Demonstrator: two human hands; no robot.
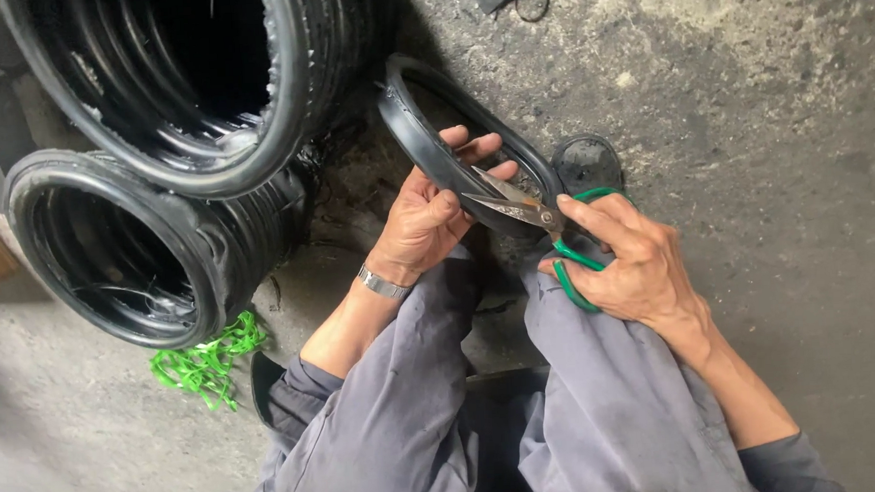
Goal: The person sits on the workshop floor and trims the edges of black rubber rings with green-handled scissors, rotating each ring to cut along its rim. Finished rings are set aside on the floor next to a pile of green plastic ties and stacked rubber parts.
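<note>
L hand is clamping the black rubber ring, held upright above the knees. R hand is gripping green-handled scissors, blades apart at the rim just beside the L grip. Trimming looks underway; most of the rim seems left.

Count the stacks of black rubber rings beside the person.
2. One stack is at the top left, cut off by the frame; the other stack lies below it, by the green string. More may sit out of view.
</note>
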